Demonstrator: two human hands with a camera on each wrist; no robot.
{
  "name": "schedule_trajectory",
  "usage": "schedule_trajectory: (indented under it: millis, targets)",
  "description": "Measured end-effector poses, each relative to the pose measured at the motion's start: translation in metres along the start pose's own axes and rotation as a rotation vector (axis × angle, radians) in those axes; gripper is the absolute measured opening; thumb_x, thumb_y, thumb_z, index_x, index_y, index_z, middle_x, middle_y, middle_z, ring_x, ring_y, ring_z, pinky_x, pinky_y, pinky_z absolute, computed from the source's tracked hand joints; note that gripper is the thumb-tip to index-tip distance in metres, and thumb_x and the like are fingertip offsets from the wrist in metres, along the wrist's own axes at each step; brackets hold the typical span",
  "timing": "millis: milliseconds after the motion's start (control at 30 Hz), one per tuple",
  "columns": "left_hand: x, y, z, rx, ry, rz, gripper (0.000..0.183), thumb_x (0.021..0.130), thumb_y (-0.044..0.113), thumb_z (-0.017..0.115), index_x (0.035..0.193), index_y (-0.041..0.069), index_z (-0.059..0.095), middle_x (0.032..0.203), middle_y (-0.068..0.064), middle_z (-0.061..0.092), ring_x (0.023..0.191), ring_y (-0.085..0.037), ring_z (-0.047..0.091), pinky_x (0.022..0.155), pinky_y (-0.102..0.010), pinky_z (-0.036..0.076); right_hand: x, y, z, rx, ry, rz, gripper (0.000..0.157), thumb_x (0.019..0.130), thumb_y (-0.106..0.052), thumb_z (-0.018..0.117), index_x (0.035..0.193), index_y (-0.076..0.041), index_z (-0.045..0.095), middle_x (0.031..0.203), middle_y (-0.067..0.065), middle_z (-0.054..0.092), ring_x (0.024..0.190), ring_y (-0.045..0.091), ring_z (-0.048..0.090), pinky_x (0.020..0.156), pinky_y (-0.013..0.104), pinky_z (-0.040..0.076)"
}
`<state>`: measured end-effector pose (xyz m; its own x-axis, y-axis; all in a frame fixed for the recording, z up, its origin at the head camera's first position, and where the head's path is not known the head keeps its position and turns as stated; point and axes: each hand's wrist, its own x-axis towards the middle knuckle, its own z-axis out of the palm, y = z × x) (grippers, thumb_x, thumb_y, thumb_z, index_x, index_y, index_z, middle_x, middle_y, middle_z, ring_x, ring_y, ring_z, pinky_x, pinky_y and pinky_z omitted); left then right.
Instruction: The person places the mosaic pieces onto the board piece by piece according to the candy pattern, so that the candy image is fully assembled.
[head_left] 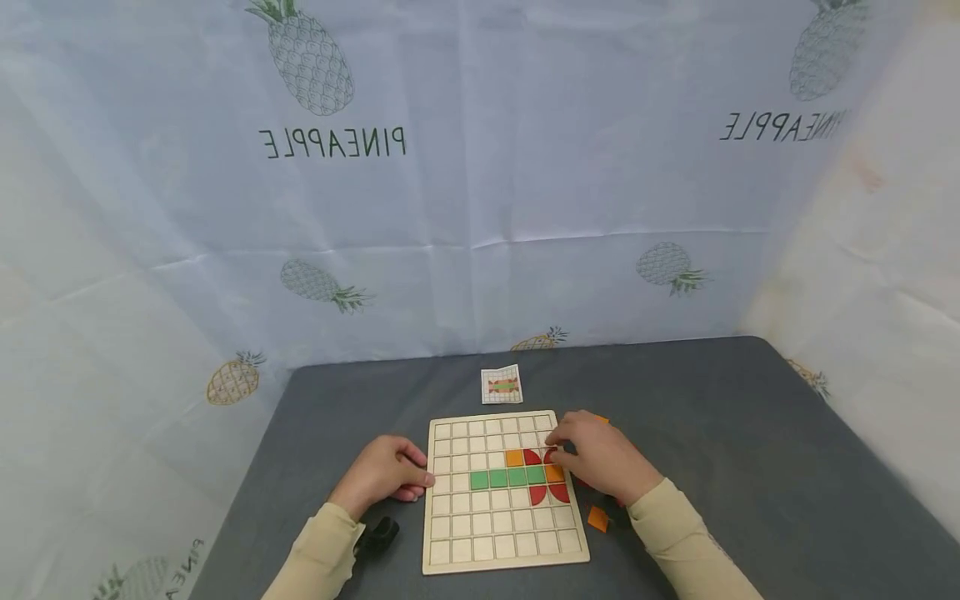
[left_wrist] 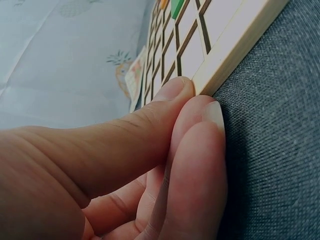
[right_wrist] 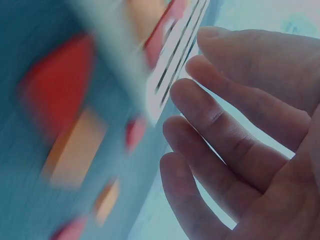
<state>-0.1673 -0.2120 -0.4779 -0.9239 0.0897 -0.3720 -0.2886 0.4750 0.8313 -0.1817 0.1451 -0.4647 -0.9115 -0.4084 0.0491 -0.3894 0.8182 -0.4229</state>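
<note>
A wooden grid board [head_left: 482, 547] lies on the dark table in the head view. My left hand [head_left: 385, 472] pinches its left edge; in the left wrist view the thumb [left_wrist: 172, 90] is on top and fingertips are at the side. Above the board's right side is my right hand [head_left: 602, 454], fingers loosely bent and holding nothing in the right wrist view. On the grid, several green squares [head_left: 498, 478] form a row, with an orange square [head_left: 514, 457] above and red rounded pieces [head_left: 558, 492] near the right edge. The right hand partly hides the upper red ones.
Behind the board lies a small pattern card [head_left: 501, 392]. Loose orange [head_left: 597, 518] and red pieces [right_wrist: 60, 85] are scattered right of the board, partly under the right arm. A black object [head_left: 378, 535] sits by the left wrist. Pineapple-print cloth [head_left: 465, 192] hangs behind the table.
</note>
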Motion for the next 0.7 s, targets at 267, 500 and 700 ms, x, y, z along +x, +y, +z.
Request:
schedule_trajectory:
  millis: [267, 500, 700]
  targets:
    - [0.002, 0.0, -0.001, 0.007, -0.014, -0.013, 0.034, 0.085, 0.01, 0.093, 0.107, -0.001, 0.069, 0.087, -0.011, 0.079, 0.069, -0.017, 0.074, 0.064, -0.035, 0.066, -0.056, 0.059, -0.038, -0.075, 0.008, 0.097, 0.016, 0.091, -0.021, 0.088, 0.106, -0.021, 0.083, 0.099, -0.009, 0.068, 0.096, 0.016, 0.065, 0.08, 0.039, 0.061]
    - [0.002, -0.003, -0.003, 0.008, -0.01, -0.007, 0.035, 0.084, 0.01, 0.093, 0.108, -0.001, 0.07, 0.087, -0.011, 0.079, 0.069, -0.018, 0.075, 0.064, -0.035, 0.067, -0.083, 0.095, -0.049, -0.069, -0.047, 0.166, 0.02, 0.09, -0.033, 0.089, 0.106, -0.025, 0.081, 0.103, -0.008, 0.07, 0.099, 0.02, 0.068, 0.085, 0.047, 0.062]
    - [0.002, -0.004, -0.002, -0.005, -0.032, 0.007, 0.036, 0.085, 0.011, 0.092, 0.11, -0.002, 0.07, 0.089, -0.011, 0.079, 0.07, -0.017, 0.075, 0.065, -0.035, 0.067, -0.093, 0.106, -0.04, -0.037, -0.085, 0.204, 0.022, 0.084, -0.037, 0.093, 0.099, -0.032, 0.078, 0.099, -0.013, 0.067, 0.096, 0.013, 0.064, 0.083, 0.043, 0.061]
